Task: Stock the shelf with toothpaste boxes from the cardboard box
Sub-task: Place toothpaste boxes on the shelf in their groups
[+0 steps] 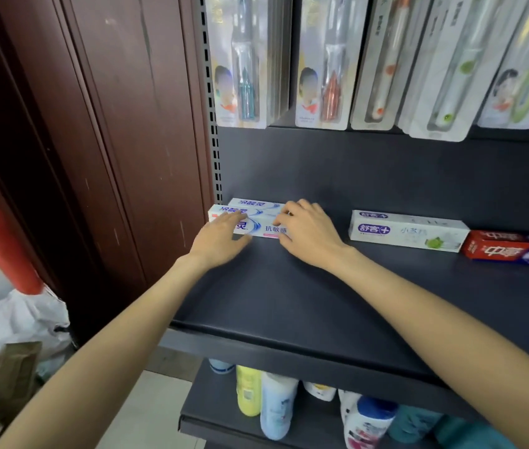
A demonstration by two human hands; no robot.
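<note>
Here both hands bracket the front white-and-blue toothpaste box [258,225] lying crosswise at the shelf [289,296] back-left corner — left hand [221,236] flat on one end, right hand [308,231] curled round the other.

- Light is even and moderately bright, coming from above and in front; the dark shelf [305,296] takes it softly, with a pale sheen along its front lip.
- Glare streaks the clear plastic of the toothbrush packs [331,59] hanging above.
- Shadows are faint and soft-edged under the left hand [221,234] and right hand [308,234].
- Wide-angle distortion bends the wooden panel [111,140] and the shelf edges near the frame borders.
- The bottles [276,403] below and the white bag [13,322] are blurred.
</note>
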